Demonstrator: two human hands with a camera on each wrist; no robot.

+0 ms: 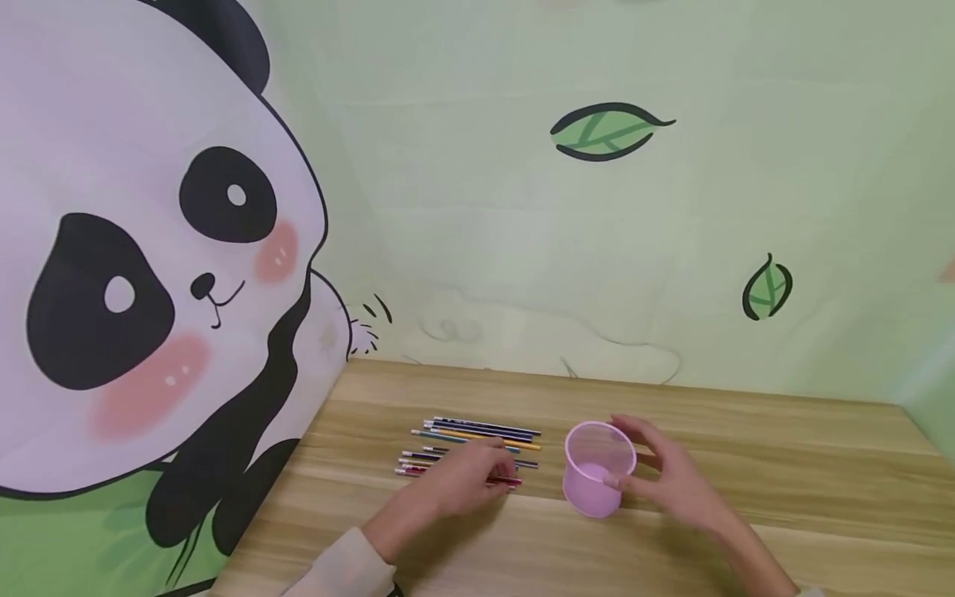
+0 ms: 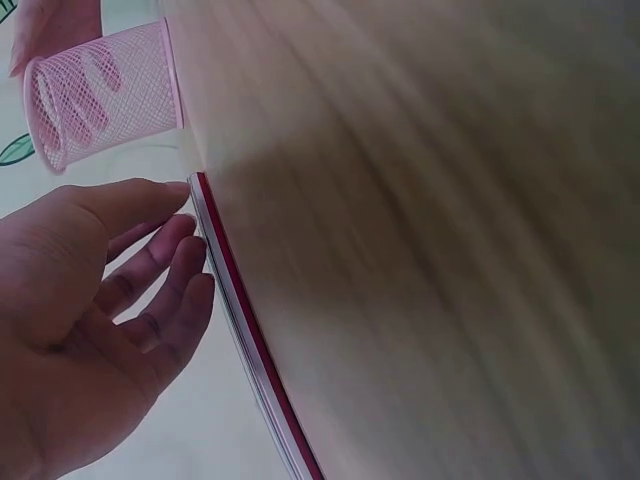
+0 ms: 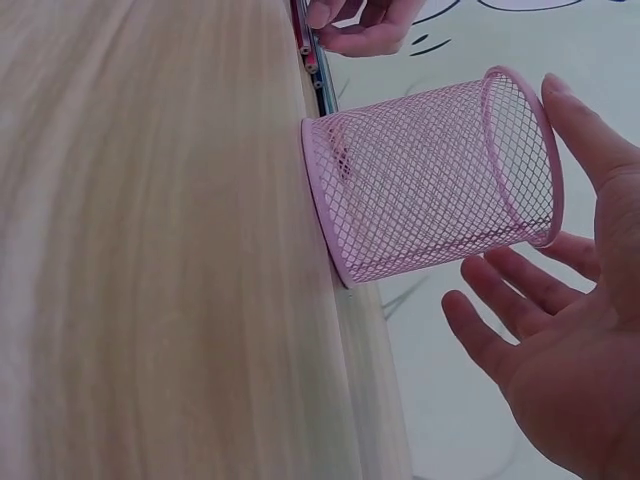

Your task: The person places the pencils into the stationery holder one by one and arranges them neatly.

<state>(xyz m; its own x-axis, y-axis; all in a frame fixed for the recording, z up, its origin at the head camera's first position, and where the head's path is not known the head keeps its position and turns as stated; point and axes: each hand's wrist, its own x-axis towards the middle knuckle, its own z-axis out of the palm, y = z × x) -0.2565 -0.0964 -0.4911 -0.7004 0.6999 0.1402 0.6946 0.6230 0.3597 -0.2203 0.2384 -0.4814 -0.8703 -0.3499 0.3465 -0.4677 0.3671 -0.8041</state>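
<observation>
Several pencils (image 1: 485, 429) in dark, yellow, teal and red lie side by side on the wooden table. My left hand (image 1: 477, 477) is over the nearer ones. In the left wrist view its thumb touches or nearly touches the end of a red pencil (image 2: 250, 320), and the other fingers are loosely bent beside it. A pink mesh pen cup (image 1: 592, 489) stands upright to the right of the pencils. Around its right side my right hand (image 1: 675, 485) spreads, thumb at the rim and index finger near the opposite rim. Its other fingers are apart from the mesh in the right wrist view.
The wooden tabletop (image 1: 746, 464) meets a pale green wall covering (image 1: 477, 207) printed with leaves at the back. A large panda picture (image 1: 291, 356) covers the wall at the left, along the table's left edge.
</observation>
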